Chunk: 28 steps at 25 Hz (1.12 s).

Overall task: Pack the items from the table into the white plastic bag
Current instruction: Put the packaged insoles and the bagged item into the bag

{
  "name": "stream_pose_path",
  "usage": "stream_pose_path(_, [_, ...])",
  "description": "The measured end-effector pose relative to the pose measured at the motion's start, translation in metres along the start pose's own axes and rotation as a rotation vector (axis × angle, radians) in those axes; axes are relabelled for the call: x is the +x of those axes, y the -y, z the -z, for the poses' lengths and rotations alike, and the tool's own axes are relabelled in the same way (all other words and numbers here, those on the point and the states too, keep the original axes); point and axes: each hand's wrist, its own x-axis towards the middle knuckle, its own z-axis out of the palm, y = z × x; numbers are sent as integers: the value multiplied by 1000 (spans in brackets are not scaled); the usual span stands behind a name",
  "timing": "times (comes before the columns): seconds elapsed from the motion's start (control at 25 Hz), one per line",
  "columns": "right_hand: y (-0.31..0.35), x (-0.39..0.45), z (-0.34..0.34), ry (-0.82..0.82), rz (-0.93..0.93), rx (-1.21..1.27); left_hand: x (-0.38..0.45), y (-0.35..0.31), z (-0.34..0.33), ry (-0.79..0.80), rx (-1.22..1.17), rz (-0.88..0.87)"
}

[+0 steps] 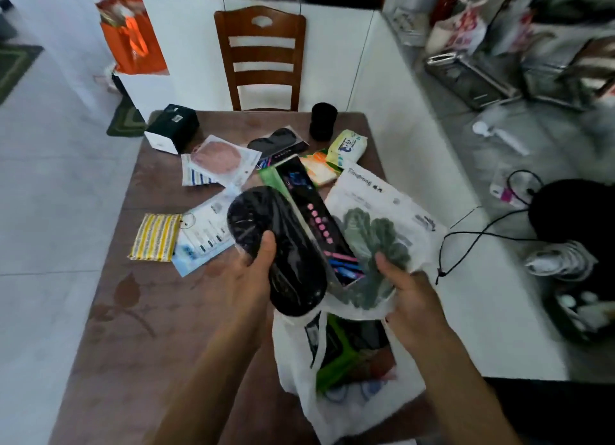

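Observation:
My left hand (pixel 254 271) grips a black packet (pixel 283 255) with pink and blue print, held tilted just above the mouth of the white plastic bag (pixel 352 408). My right hand (pixel 404 290) holds the bag's upper edge, which bears a green leaf print (pixel 376 241). Green and dark items show inside the bag. On the brown table (pixel 139 311) lie a yellow striped pouch (pixel 154 236), a white leaflet pack (pixel 206 231), a pink round pad pack (pixel 218 160), a black box (pixel 173 126), a black cylinder (pixel 322 121) and a tissue pack (pixel 347 145).
A wooden chair (pixel 263 58) stands at the table's far edge. An orange bag (pixel 133 38) hangs at the back left. White partitions border the table's right side, with a black cord (pixel 466 238) draped over one. Clutter fills the floor to the right.

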Motion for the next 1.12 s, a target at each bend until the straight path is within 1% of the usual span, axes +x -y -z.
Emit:
stream_pose_path(0.04, [3,-11,13,-77,105,13,-7,2,4,-49,-16,-30])
stream_pose_path(0.08, [8,-19,26,-164,188,13,-13,2,9,-55,-39,-58])
stream_pose_path(0.16, [20,-34,54,-337,270,16,-31,2,16,37,6,-54])
stream_pose_path(0.24, [30,-41,77,-415,289,36,-50,12,14,167,171,39])
stream_pose_path(0.32, [40,-42,86,-421,285,12,-59,41,-2,282,471,97])
stream_pose_path(0.4, [47,-43,89,-419,319,-8,-52,85,-23,268,732,76])
stream_pose_path(0.52, [60,-54,97,-441,482,-47,-32,132,-54,178,952,-37])
stream_pose_path(0.6, [61,-63,104,-432,553,-163,-23,149,-65,166,1059,-149])
stream_pose_path(0.64, [58,-67,107,-402,558,-215,-24,151,-68,152,1092,-210])
stream_pose_path(0.68, [53,-69,110,-376,544,-243,-27,150,-64,114,1134,-296])
stream_pose_path(0.76, [37,-66,116,-260,465,-323,-36,145,-50,6,1254,-545])
stream_pose_path(0.8, [25,-61,116,-173,387,-406,-41,142,-39,-46,1332,-646])
stream_pose_path(0.84, [12,-53,112,-82,283,-513,-46,140,-28,-100,1431,-698])
stream_pose_path(0.92, [-18,-31,101,90,58,-710,-48,140,-8,-189,1651,-661])
stream_pose_path(1.0, [-51,-3,94,198,-109,-808,-45,143,5,-243,1767,-537])
stream_pose_path(1.04, [-65,10,93,191,-117,-852,-43,143,10,-263,1775,-490])
stream_pose_path(1.12, [-83,29,93,64,-58,-980,-41,141,19,-284,1762,-460])
